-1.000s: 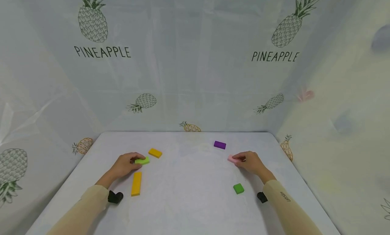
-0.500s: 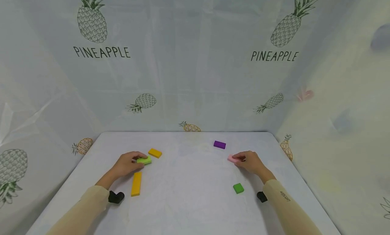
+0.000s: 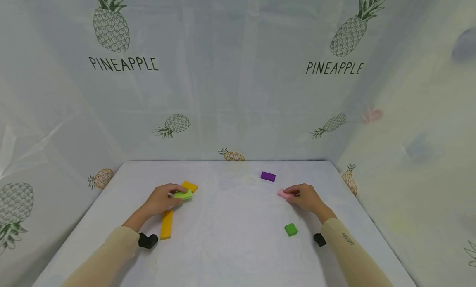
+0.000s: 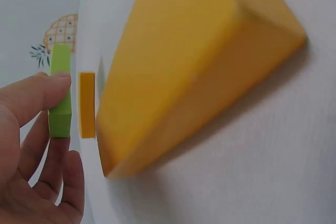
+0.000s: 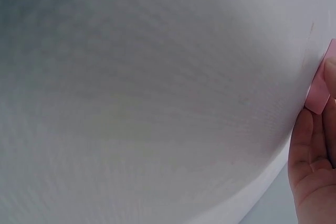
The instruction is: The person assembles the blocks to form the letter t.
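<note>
My left hand (image 3: 163, 199) pinches a light green block (image 3: 183, 195) between thumb and fingers. In the left wrist view that green block (image 4: 61, 90) is held up off the white tabletop. Just behind it lies a short yellow block (image 3: 190, 186), partly covered by it in the head view. A long yellow block (image 3: 166, 226) lies below the left hand and looms large in the left wrist view. On the right, my right hand (image 3: 305, 198) pinches a pink block (image 3: 284, 193) at the tabletop; the right wrist view shows the pink block (image 5: 319, 90) at its edge.
A purple block (image 3: 268, 176) lies toward the back, left of and beyond the right hand. Nearer the front is a green square block (image 3: 291, 229). The white table (image 3: 227, 237) meets a pineapple-print curtain (image 3: 238, 72) at its back edge.
The left hand has moved to the right with the light green block, which now overlaps the short yellow block in the head view. The right hand and pink block have stayed put.
</note>
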Tool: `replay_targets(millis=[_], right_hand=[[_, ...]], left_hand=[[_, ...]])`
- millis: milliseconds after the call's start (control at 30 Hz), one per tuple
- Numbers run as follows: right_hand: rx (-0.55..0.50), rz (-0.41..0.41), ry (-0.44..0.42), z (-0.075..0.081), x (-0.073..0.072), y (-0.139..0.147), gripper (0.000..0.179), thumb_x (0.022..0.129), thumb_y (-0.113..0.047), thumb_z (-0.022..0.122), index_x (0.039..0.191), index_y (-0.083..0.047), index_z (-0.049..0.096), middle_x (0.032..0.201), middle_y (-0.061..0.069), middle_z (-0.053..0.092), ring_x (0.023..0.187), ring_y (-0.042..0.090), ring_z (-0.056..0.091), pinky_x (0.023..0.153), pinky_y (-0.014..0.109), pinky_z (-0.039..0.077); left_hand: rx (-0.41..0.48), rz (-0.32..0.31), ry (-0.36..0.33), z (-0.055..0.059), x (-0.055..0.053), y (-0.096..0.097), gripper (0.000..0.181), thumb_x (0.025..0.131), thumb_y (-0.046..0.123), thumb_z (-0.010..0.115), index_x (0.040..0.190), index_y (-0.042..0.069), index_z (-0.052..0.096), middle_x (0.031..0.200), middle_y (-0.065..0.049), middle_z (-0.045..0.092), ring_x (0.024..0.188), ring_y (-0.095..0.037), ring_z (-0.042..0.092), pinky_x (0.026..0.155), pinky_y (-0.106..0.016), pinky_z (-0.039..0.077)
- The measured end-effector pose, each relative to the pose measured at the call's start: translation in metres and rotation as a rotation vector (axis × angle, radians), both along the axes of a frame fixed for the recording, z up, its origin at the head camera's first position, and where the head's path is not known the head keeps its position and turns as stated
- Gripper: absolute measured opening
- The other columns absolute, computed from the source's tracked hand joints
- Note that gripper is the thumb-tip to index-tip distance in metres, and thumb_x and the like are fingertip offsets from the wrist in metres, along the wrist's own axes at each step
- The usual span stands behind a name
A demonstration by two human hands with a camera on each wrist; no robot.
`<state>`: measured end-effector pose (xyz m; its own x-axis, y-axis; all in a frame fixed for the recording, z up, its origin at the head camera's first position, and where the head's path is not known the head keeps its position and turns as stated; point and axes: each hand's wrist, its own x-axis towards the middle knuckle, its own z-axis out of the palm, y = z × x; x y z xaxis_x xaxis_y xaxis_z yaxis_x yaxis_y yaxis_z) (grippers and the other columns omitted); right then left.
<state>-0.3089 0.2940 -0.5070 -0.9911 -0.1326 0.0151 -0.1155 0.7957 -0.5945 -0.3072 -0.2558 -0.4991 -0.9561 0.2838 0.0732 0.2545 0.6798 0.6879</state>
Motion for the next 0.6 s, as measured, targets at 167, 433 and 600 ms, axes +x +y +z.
replay_targets(millis=[167, 433, 600], right_hand=[[-0.003, 0.003, 0.002, 0.002, 0.001, -0.001, 0.033, 0.095, -0.014, 0.082, 0.127, -0.005, 0.077, 0.120, 0.010, 0.075, 0.102, 0.024, 0.066, 0.094, 0.044, 0.061], [-0.003, -0.007, -0.007, 0.001, 0.000, 0.000, 0.032, 0.095, -0.014, 0.082, 0.126, -0.009, 0.078, 0.122, 0.009, 0.075, 0.103, 0.023, 0.066, 0.096, 0.045, 0.060], [-0.007, -0.012, -0.014, 0.002, 0.000, -0.002, 0.032, 0.095, -0.014, 0.082, 0.126, -0.009, 0.078, 0.121, 0.010, 0.074, 0.104, 0.024, 0.065, 0.096, 0.045, 0.060]], left_hand=[[0.007, -0.010, 0.009, 0.002, 0.001, 0.009, 0.029, 0.095, 0.010, 0.080, 0.122, 0.020, 0.078, 0.134, -0.007, 0.070, 0.119, -0.028, 0.062, 0.105, -0.050, 0.055], [0.034, -0.032, 0.027, 0.002, 0.004, 0.025, 0.027, 0.095, 0.010, 0.080, 0.121, 0.020, 0.078, 0.134, -0.007, 0.071, 0.119, -0.028, 0.063, 0.104, -0.050, 0.055], [0.041, -0.047, 0.047, 0.001, 0.006, 0.035, 0.028, 0.094, 0.009, 0.081, 0.120, 0.020, 0.079, 0.133, -0.006, 0.071, 0.117, -0.027, 0.064, 0.102, -0.049, 0.056]])
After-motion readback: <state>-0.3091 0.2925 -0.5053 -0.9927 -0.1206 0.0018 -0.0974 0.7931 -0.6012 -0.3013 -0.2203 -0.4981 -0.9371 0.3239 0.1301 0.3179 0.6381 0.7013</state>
